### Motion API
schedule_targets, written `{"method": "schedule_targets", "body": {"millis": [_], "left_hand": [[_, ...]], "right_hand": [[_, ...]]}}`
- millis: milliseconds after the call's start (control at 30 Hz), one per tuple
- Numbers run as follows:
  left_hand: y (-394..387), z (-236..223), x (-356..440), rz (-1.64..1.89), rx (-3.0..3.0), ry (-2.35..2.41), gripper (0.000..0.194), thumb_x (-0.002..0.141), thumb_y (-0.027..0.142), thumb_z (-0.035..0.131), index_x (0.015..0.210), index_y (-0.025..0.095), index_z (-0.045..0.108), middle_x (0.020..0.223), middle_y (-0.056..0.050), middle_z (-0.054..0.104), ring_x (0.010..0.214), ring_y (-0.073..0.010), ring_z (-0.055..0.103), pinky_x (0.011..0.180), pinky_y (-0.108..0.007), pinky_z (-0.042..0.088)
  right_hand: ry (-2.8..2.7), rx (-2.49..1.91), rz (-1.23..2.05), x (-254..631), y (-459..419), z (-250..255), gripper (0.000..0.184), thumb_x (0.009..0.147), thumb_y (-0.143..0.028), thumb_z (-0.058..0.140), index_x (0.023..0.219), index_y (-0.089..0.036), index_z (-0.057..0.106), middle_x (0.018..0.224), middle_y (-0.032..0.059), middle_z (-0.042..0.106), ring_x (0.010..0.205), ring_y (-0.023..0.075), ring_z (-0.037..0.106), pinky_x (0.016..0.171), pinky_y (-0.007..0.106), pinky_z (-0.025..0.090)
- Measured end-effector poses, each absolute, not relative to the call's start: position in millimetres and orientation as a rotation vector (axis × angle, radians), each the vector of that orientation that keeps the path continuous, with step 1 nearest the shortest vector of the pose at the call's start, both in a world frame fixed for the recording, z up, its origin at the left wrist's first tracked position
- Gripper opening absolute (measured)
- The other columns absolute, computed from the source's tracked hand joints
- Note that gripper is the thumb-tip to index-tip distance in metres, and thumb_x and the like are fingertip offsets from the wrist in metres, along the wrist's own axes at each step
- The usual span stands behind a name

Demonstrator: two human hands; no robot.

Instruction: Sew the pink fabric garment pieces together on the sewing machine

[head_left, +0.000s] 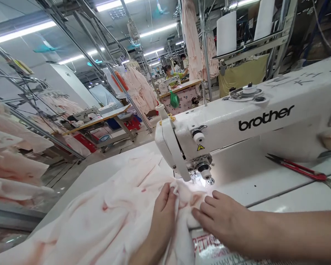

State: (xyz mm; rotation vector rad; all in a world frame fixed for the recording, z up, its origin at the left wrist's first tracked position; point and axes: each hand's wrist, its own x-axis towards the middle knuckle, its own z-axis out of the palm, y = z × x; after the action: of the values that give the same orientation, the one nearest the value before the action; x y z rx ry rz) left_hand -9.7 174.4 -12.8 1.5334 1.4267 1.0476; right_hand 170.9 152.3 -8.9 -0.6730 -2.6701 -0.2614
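A pale pink cloth (pixel 107 221) with reddish marks lies bunched on the white sewing table (pixel 104 173), running up to the presser foot (pixel 205 171) of a white Brother sewing machine (pixel 237 125). My left hand (pixel 162 209) pinches a fold of the cloth just in front of the needle area. To its right, my right hand (pixel 220 221) lies on the cloth with its fingers spread, close to the foot. The needle tip and the cloth beneath the foot are hidden by glare and folds.
Red-handled thread snips (pixel 298 167) lie on the table to the right. Printed plastic (pixel 209 246) sits under my right hand. Pink garments (pixel 13 147) hang on metal racks at left. A co-worker (pixel 171 71) sits at another machine farther back.
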Motion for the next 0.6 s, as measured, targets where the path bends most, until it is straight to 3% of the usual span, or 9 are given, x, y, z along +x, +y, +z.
{"method": "schedule_targets", "body": {"millis": [67,133,200,300,400,500,600], "left_hand": [[183.0,-15.2,-6.2,1.056,1.663,1.499,0.02,0.087,0.035,0.034,0.078,0.019,0.041,0.068,0.002,0.044,0.064,-0.0129,0.044,0.062,-0.025,0.039],[190.9,-13.1,-4.9,1.037,1.723,1.495,0.021,0.088,0.034,0.03,0.077,0.019,0.04,0.065,0.003,0.043,0.061,-0.0127,0.042,0.06,-0.025,0.038],[195.1,-6.8,-7.0,0.936,1.842,1.411,0.018,0.084,0.036,0.038,0.08,0.019,0.043,0.067,0.003,0.047,0.065,-0.014,0.045,0.063,-0.027,0.039],[192.3,2.3,-12.2,0.64,2.227,1.32,0.021,0.072,0.027,0.052,0.089,0.019,0.046,0.076,-0.001,0.052,0.073,-0.0188,0.049,0.066,-0.031,0.04],[184.8,-0.5,-12.1,0.502,2.608,1.376,0.025,0.067,0.015,0.049,0.091,0.017,0.046,0.079,-0.005,0.052,0.073,-0.0214,0.048,0.063,-0.033,0.039],[181.9,-12.9,-6.4,0.742,2.864,1.316,0.017,0.069,0.01,0.042,0.082,0.017,0.05,0.072,-0.005,0.05,0.068,-0.0208,0.046,0.062,-0.034,0.035],[183.6,-22.1,-1.3,0.943,2.921,1.165,0.019,0.072,0.007,0.035,0.074,0.017,0.051,0.065,-0.003,0.048,0.063,-0.0188,0.044,0.062,-0.034,0.032]], "right_hand": [[-2.712,-0.55,-0.202,168.5,155.0,-13.3,0.006,0.072,-0.014,0.053,0.076,-0.011,0.057,0.07,0.0052,0.054,0.064,0.0182,0.044,0.057,0.032,0.038],[-2.695,-0.401,-0.137,164.1,154.9,-15.9,0.012,0.074,-0.01,0.051,0.063,-0.014,0.054,0.063,0.0024,0.052,0.061,0.0156,0.043,0.058,0.03,0.039],[-2.637,-0.349,-0.078,159.9,154.0,-18.2,0.017,0.074,-0.007,0.05,0.059,-0.014,0.053,0.064,0.0023,0.053,0.062,0.0141,0.045,0.063,0.028,0.041],[-2.555,-0.36,0.004,155.7,154.7,-29.5,0.016,0.073,-0.007,0.051,0.06,-0.014,0.055,0.069,0.0026,0.057,0.064,0.0135,0.048,0.066,0.025,0.043],[-2.386,-0.339,0.031,151.5,157.6,-51.6,0.021,0.081,-0.01,0.044,0.064,-0.015,0.056,0.066,0.0012,0.058,0.063,0.0133,0.049,0.065,0.023,0.045],[-2.27,-0.372,0.108,146.6,159.5,-74.2,0.03,0.089,-0.014,0.035,0.069,-0.014,0.056,0.071,0.0021,0.061,0.068,0.0108,0.053,0.074,0.019,0.044],[-2.277,-0.373,0.074,141.9,158.6,-91.9,0.021,0.087,-0.014,0.041,0.072,-0.014,0.056,0.074,0.0003,0.062,0.066,0.0087,0.054,0.073,0.015,0.044]]}}
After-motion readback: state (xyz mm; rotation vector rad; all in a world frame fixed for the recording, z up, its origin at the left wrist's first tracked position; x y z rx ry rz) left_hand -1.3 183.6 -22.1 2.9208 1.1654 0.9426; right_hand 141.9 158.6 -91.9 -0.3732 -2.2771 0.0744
